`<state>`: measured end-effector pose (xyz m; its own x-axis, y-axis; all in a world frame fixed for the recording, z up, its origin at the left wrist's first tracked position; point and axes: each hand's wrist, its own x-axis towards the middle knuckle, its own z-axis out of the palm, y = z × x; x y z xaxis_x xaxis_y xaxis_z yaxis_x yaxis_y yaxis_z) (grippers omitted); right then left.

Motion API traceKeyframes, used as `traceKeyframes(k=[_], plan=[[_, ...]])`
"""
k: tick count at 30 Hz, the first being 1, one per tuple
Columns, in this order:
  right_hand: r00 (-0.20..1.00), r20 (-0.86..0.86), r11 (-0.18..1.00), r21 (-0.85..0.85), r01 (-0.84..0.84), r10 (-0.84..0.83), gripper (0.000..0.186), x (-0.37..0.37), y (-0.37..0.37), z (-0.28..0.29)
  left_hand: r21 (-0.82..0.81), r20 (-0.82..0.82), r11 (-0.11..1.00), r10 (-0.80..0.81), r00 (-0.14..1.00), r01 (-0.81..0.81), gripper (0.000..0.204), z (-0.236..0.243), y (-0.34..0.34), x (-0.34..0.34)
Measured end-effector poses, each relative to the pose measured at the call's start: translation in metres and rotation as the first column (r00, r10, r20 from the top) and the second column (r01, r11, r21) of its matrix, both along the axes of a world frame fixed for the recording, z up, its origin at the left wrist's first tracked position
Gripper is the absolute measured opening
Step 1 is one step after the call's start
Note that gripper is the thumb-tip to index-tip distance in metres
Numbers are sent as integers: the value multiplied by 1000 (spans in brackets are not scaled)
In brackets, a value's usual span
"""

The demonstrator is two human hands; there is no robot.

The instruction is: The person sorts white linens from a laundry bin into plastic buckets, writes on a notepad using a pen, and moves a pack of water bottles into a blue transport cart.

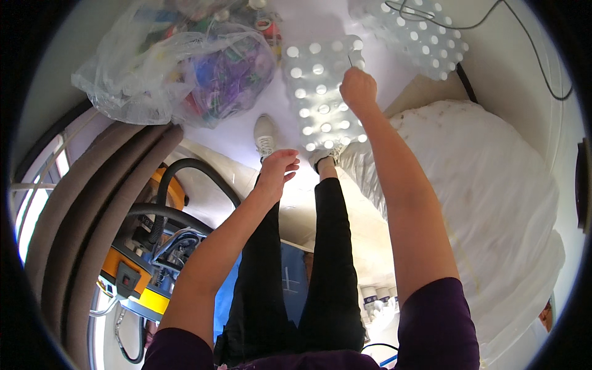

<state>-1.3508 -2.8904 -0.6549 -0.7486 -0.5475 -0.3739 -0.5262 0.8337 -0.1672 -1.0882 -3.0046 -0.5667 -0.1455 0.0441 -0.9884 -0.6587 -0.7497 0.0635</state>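
A shrink-wrapped pack of white-capped bottles (330,98) stands on the floor in front of my feet. My right hand (359,89) is closed over its right edge, around a thin pointed object (350,60) that sticks up past the fingers. Its handle is hidden in the fist, so I cannot tell its exact kind. Nearer to me and to the left of the pack, my left hand (279,172) hangs above my shoes with loosely bent fingers, somewhat apart. Nothing shows in it, and it is not touching the pack.
A clear bag of colourful packages (228,68) lies at the far left. Another wrapped bottle pack (425,43) stands far right, under a dark cable (475,24). A large white wrapped bundle (468,185) fills the right. Padded brown rolls (92,203) and an orange-and-black machine (132,274) are left.
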Motion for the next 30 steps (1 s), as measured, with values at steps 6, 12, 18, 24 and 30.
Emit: traceKeyframes(k=[6,12,18,24,30], plan=[[985,142,958,281,55,-98,9,73,74,8,3,-129,995,-98,987,99,17,6,-23,-10],[972,193,923,381,49,-131,9,129,123,19,9,-118,996,-89,989,90,17,3,-35,-5],[936,277,909,407,88,-215,9,174,147,29,6,-63,989,-149,987,149,16,-5,-38,17],[822,365,832,510,216,-437,17,206,185,42,17,-78,987,-161,984,162,16,-4,-33,16],[912,296,958,127,256,-283,14,171,109,66,-33,-57,992,-125,990,124,15,28,-52,2]])
